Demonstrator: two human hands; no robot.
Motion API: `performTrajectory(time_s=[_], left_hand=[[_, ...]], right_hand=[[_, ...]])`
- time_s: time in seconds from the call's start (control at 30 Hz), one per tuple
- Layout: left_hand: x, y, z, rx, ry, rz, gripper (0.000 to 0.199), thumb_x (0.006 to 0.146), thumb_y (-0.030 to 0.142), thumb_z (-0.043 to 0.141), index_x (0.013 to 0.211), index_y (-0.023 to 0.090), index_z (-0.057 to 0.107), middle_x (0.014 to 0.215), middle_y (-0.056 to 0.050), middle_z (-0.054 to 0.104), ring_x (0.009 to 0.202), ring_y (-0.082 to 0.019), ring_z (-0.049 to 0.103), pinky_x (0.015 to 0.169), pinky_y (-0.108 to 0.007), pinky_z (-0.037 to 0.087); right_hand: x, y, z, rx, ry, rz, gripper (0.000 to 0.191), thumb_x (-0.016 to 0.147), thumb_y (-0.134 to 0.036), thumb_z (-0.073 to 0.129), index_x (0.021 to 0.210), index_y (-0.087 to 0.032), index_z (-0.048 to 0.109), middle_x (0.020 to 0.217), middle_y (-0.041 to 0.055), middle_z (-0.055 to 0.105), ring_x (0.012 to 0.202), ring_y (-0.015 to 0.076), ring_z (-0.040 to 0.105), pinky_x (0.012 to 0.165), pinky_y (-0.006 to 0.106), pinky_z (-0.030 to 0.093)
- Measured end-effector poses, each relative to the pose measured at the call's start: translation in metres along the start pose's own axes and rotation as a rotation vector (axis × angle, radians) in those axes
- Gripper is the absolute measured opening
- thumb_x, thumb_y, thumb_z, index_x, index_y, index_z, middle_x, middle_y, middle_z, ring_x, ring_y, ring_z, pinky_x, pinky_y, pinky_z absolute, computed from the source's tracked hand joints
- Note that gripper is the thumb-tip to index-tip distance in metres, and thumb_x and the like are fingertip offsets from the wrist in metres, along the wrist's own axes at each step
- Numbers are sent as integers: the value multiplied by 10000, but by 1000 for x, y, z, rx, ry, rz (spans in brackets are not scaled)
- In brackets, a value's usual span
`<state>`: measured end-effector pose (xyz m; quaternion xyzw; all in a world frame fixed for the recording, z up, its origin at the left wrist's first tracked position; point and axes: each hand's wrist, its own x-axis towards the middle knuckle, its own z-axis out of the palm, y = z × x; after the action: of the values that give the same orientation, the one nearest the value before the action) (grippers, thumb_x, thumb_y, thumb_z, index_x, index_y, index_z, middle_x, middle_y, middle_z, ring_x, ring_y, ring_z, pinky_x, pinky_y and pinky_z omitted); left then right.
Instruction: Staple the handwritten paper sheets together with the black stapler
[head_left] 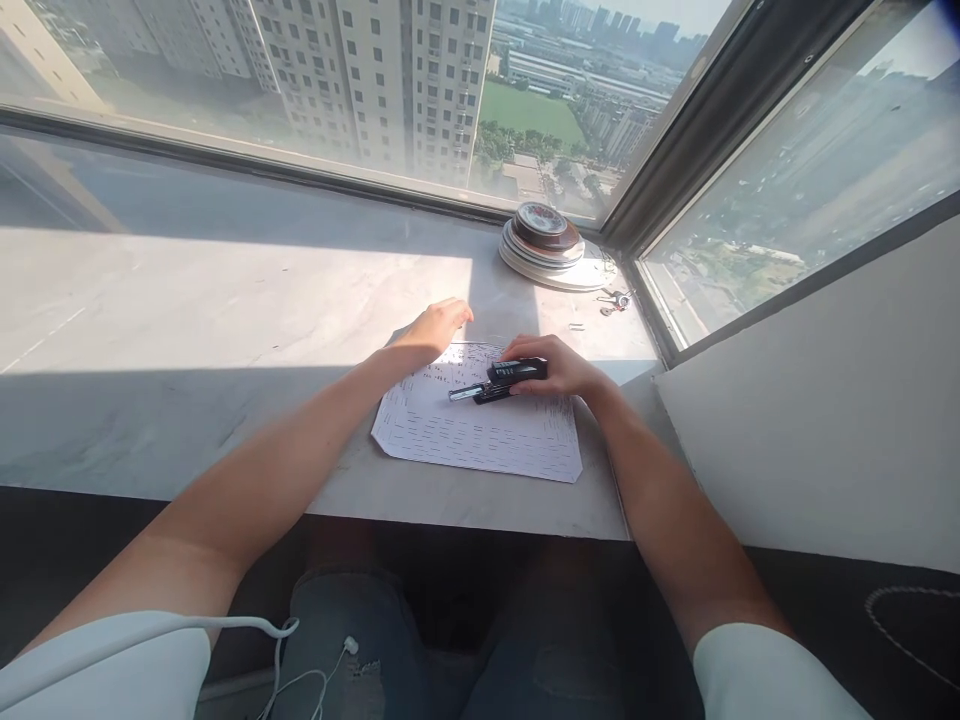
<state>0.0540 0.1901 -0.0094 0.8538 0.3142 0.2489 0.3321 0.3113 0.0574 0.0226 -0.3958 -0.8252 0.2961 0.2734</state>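
Both arms stretch forward across a sunlit windowsill (225,300), the right hand (551,366) grasping a black stapler (517,371), its silver metal rail jutting left, over paper (480,435) covered in short dark dashes. The left hand (441,326) curves beside the sheet's upper-left edge; its fingertips' hold cannot be told from this angle.

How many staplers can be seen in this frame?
1: a black stapler, held in the right hand over the marked paper sheet. No other shows.

Black stapler (516,373) in right hand (553,362) over marked paper (469,430), left hand (437,330) at far-left corner
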Motion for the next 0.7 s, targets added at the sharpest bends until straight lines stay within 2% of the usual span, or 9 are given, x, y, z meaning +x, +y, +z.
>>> performTrajectory(time_s=[0.07,0.13,0.27,0.47,0.6,0.7], left_hand=[[-1,2,-1,-5,39,1,325,1128,262,410,1067,225,728,1239,-104,715,1099,-283,669,1034,-412,528],[-4,8,-4,-19,79,49,335,1139,289,405,1087,226,729,1227,-114,707,1120,-286,659,1042,-411,521],[-11,22,-9,-68,100,124,366,1139,286,386,1234,218,733,1292,-117,668,1168,-289,635,1079,-425,510],[-15,31,-5,-84,5,119,441,1152,293,398,1489,215,673,1231,-103,634,1078,-267,634,1069,-429,528],[-13,23,-1,-115,21,219,423,1140,247,451,1484,246,698,1177,-93,628,1080,-258,629,1075,-423,525],[-10,15,2,-106,24,322,425,1125,218,489,1487,244,709,1153,-102,637,1047,-248,641,1008,-416,548]], right_hand=[[-1,-2,3,-8,40,22,398,886,-609,854,943,-224,770,885,39,686,789,203,589,726,351,451],[-1,-3,5,-21,139,48,405,898,-605,843,840,-222,723,824,20,639,714,179,532,676,344,397],[0,-1,8,-95,304,104,449,901,-626,827,778,-225,667,789,10,600,700,177,497,668,350,357],[2,6,6,-91,329,125,452,901,-620,830,790,-224,640,762,-10,556,697,166,477,676,346,344],[1,10,7,-108,357,120,467,898,-625,837,787,-218,637,752,-15,552,699,156,465,672,338,329],[2,12,8,-106,383,116,493,894,-645,840,782,-208,642,747,-14,554,695,148,455,662,332,318]])
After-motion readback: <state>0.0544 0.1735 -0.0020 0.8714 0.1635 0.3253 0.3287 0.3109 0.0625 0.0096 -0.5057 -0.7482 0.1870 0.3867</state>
